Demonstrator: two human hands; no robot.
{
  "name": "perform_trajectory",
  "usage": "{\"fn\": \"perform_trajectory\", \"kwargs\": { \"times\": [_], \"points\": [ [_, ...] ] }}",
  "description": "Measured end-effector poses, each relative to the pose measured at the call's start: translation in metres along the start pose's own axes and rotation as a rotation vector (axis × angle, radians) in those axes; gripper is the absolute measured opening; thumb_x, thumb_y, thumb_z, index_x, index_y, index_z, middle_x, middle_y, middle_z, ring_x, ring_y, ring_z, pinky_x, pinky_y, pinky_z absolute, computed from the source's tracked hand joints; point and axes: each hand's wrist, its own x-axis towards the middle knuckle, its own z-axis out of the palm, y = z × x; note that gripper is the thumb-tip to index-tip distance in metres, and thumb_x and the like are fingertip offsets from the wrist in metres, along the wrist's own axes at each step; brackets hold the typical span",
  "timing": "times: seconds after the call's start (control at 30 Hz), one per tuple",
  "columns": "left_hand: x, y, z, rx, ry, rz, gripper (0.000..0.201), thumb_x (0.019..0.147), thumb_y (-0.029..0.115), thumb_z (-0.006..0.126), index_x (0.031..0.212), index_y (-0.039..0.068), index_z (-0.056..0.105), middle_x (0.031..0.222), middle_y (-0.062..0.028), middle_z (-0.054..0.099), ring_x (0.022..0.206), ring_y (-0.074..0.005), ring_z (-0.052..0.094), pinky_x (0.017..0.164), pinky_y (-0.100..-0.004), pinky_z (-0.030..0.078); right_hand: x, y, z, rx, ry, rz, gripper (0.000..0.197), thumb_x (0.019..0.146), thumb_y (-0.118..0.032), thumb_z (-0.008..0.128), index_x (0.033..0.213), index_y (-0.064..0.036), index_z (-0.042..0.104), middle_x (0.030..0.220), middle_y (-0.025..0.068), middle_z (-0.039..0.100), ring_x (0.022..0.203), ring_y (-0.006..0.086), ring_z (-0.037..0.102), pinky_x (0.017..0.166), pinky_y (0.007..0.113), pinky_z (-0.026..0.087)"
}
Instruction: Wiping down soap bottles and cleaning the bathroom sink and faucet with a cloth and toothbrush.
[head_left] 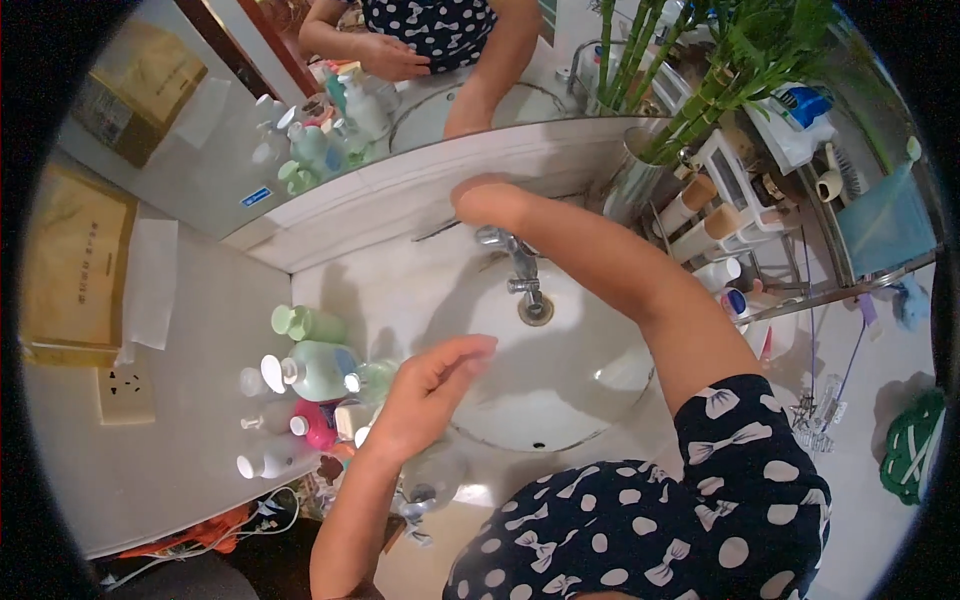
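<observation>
My left hand (428, 392) hovers above the left side of the white sink basin (545, 415). Its fingers stretch out toward the right, and nothing shows in it. My right arm reaches across the basin, behind the chrome faucet (515, 262). The right hand (488, 198) is at the marble backsplash (385, 205), just under the mirror (230, 130). Its fingers are hidden, so anything under them cannot be made out. The faucet leans over the basin, with no water visible.
Several bottles, one a pale green pump bottle (318, 368), crowd the counter's left side. At the right stand a glass vase (632, 180) with bamboo stalks and a metal rack (790, 305) of toiletries. A yellow tissue pack (80, 270) hangs on the left wall above a socket (125, 390).
</observation>
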Motion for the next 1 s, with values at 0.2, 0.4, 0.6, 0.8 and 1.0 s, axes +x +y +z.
{"fn": "perform_trajectory", "kwargs": {
  "times": [0.2,0.4,0.6,0.8,1.0],
  "points": [
    [0.000,-0.004,-0.004,-0.018,-0.001,0.000,0.027,0.099,0.008,0.051,0.123,-0.002,0.058,0.114,-0.0068,0.064,0.103,-0.0139,0.059,0.095,-0.0284,0.044,-0.012,0.055,-0.002,-0.039,-0.008,0.104,0.033,0.083,-0.013,0.057,0.113,-0.0036,0.068,0.120,0.0179,0.065,0.111,0.0345,0.063,0.092,0.048,0.049],
    [0.000,-0.004,0.001,-0.039,-0.005,0.020,0.026,0.098,0.010,0.052,0.122,0.000,0.060,0.109,-0.0032,0.065,0.102,-0.0101,0.058,0.091,-0.0255,0.045,-0.024,0.036,-0.021,-0.163,-0.011,0.060,0.033,0.087,-0.015,0.053,0.115,-0.0034,0.068,0.122,0.0160,0.064,0.111,0.0328,0.063,0.090,0.048,0.051],
    [0.003,0.003,0.005,-0.044,-0.026,-0.003,0.026,0.098,0.009,0.052,0.122,0.000,0.059,0.110,-0.0028,0.065,0.101,-0.0096,0.057,0.092,-0.0254,0.044,-0.027,0.060,0.000,-0.020,-0.016,0.208,0.032,0.087,-0.017,0.054,0.113,-0.0039,0.069,0.120,0.0151,0.065,0.108,0.0323,0.065,0.089,0.048,0.052],
    [0.006,0.005,0.011,-0.018,-0.038,0.021,0.025,0.098,0.008,0.052,0.120,0.001,0.060,0.109,-0.0023,0.065,0.100,-0.0095,0.057,0.090,-0.0252,0.045,-0.055,0.090,-0.013,-0.176,0.069,0.204,0.030,0.084,-0.013,0.059,0.109,-0.0019,0.070,0.113,0.0179,0.068,0.104,0.0318,0.066,0.085,0.046,0.053],
    [0.010,0.011,0.018,0.012,-0.055,-0.008,0.025,0.098,0.008,0.052,0.120,0.001,0.061,0.109,-0.0029,0.064,0.100,-0.0100,0.058,0.090,-0.0256,0.045,-0.058,0.069,-0.010,-0.107,0.051,0.198,0.032,0.087,-0.016,0.055,0.113,-0.0042,0.069,0.121,0.0159,0.065,0.108,0.0315,0.065,0.086,0.048,0.052]
  ]
}}
